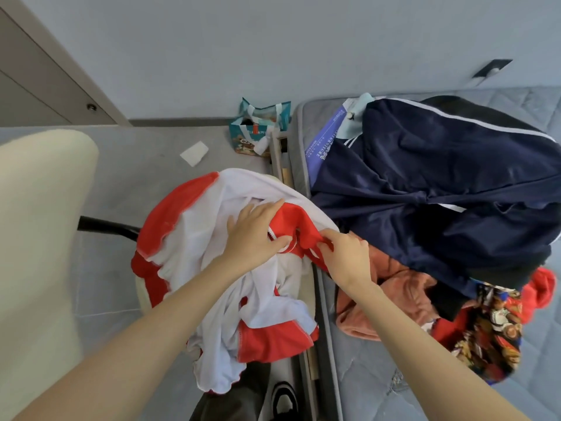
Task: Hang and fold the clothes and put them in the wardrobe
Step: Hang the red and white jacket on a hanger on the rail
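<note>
A red and white garment (209, 226) is draped in a heap over a cream stool beside the bed. My left hand (255, 235) lies on its red collar part, thumb pinching the fabric near the zip. My right hand (346, 256) pinches the same red edge just to the right. On the bed lie a dark navy jacket (440, 183) with white piping, a salmon pink fleece (394, 296), a patterned colourful cloth (491, 332) and a red item (543, 290).
A cream chair back (39, 226) stands at the left. A teal paper bag (261, 129) sits on the grey floor by the wall, with a white paper scrap (194, 153) near it. The grey mattress (364, 375) fills the right side. A wardrobe edge (45, 71) shows top left.
</note>
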Demonstrator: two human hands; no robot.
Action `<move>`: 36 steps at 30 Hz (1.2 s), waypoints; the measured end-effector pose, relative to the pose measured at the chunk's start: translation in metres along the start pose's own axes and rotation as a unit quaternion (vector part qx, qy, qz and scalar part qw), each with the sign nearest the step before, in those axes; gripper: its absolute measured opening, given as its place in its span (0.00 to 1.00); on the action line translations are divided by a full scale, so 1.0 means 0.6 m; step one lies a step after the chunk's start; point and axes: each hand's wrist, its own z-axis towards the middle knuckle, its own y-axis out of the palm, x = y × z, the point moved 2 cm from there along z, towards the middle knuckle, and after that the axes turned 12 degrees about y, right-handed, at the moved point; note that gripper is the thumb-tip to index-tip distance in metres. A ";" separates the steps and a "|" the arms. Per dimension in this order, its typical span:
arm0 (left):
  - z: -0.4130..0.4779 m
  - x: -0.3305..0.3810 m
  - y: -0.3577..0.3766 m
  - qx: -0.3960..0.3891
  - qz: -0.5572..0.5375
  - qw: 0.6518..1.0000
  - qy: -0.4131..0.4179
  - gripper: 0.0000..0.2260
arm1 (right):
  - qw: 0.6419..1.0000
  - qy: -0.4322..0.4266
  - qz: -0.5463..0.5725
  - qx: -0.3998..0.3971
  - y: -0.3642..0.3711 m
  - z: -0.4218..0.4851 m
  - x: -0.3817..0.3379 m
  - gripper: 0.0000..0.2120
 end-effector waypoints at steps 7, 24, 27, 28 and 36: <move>-0.054 0.029 0.010 -0.016 0.029 0.999 0.039 0.14 | 0.988 -0.016 0.155 0.007 -0.076 -0.063 0.017 0.11; -0.523 0.260 0.045 -0.087 -0.292 0.951 0.050 0.05 | 0.664 0.152 0.622 -0.385 -0.207 -0.414 0.023 0.12; -0.596 0.272 0.044 -0.103 -0.263 0.959 0.030 0.16 | 0.800 0.003 0.509 -0.318 -0.241 -0.481 0.033 0.15; -0.620 0.267 0.035 -0.076 -0.239 0.968 0.023 0.17 | 0.840 -0.057 0.452 -0.293 -0.256 -0.505 0.036 0.15; -0.766 0.274 -0.082 0.271 -0.096 0.958 0.005 0.21 | 0.885 -0.377 0.204 -0.180 -0.343 -0.690 0.038 0.15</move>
